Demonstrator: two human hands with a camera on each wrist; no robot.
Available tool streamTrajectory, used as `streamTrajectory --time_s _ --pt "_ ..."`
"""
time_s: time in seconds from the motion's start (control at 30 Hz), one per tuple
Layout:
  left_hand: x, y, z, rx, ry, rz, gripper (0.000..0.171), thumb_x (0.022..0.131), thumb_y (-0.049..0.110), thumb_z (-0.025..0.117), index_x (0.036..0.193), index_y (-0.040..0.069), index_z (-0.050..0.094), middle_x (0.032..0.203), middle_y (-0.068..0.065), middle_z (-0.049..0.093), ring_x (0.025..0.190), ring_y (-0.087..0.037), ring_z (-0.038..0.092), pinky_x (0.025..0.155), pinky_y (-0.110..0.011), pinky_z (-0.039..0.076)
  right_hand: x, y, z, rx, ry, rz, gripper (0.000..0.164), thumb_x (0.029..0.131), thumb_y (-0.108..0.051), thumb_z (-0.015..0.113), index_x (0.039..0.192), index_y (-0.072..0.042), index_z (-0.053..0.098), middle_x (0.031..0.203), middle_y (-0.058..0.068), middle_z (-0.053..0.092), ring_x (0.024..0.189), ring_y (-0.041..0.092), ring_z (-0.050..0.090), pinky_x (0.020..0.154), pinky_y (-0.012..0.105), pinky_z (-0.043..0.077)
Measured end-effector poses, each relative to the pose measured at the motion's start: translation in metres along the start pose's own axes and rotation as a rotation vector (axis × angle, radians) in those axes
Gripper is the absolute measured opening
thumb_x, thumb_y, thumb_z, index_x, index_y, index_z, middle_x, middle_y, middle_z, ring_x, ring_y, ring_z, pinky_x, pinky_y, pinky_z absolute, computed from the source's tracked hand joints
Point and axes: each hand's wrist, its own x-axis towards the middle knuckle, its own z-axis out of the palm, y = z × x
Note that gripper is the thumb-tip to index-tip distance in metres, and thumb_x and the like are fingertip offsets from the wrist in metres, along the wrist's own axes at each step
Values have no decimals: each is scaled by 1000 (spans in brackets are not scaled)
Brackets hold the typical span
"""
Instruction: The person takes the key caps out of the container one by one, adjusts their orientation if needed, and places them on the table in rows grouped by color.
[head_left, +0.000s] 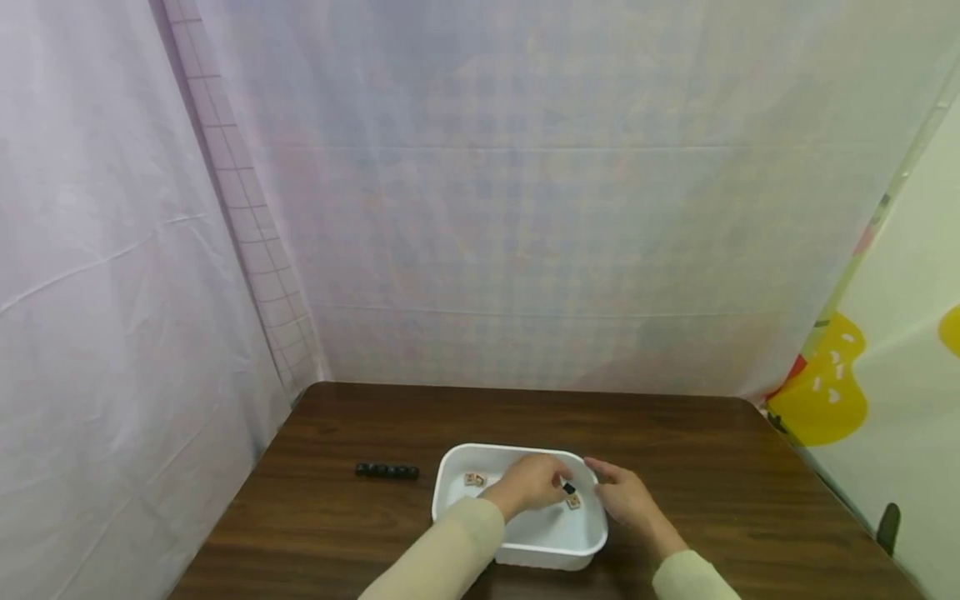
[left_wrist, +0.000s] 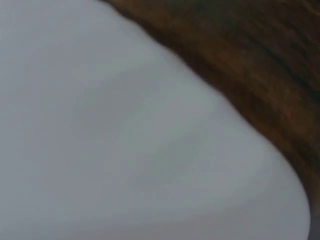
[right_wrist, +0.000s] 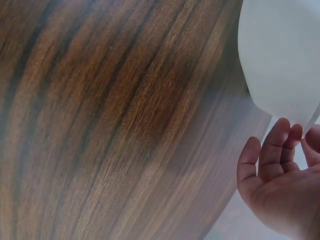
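A white plastic tub [head_left: 540, 560] stands on the table, with small wooden tiles [head_left: 475, 479] in its left part. My left hand [head_left: 534, 482] reaches down inside it from the front, fingers bent. Its fingertips are right at a small black block [head_left: 569, 488], beside another wooden tile [head_left: 573, 502]; I cannot tell whether they pinch the block. At the tub's right end, my right hand [head_left: 628, 497] holds the rim between thumb and fingers. The right wrist view shows those fingers [right_wrist: 275, 150] curled at the tub's wall [right_wrist: 280, 60]. Only the tub's white surface [left_wrist: 150, 140] and table fill the left wrist view.
Left of the tub, several black blocks [head_left: 387, 471] lie in a straight row on the dark wooden table [head_left: 345, 525]. A pale curtain [head_left: 525, 208] hangs behind the table's far edge, with another sheet [head_left: 112, 292] along the left side.
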Motion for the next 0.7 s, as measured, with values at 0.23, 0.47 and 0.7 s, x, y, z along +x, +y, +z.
streamTrajectory --time_s 0.23,0.47,0.7 --pt "0 2 10 155 -24 1 13 81 16 75 94 17 75 75 9 65 70 -8 57 71 -20 46 -2 -1 1 3 7 -13 53 83 2 52 136 7 54 132 31 55 101 31 58 78 31 48" --pt "0 5 9 232 -6 -46 20 77 19 79 97 22 77 82 12 70 79 -8 61 74 -21 47 -2 0 1 11 9 -12 52 84 4 51 135 8 54 131 32 55 102 32 59 80 34 49" --pt "0 11 10 248 -31 -85 14 78 20 79 90 21 72 73 10 63 72 -9 57 69 -23 45 -2 -1 1 13 10 -9 54 82 3 52 136 7 54 132 31 55 102 31 58 77 31 48"
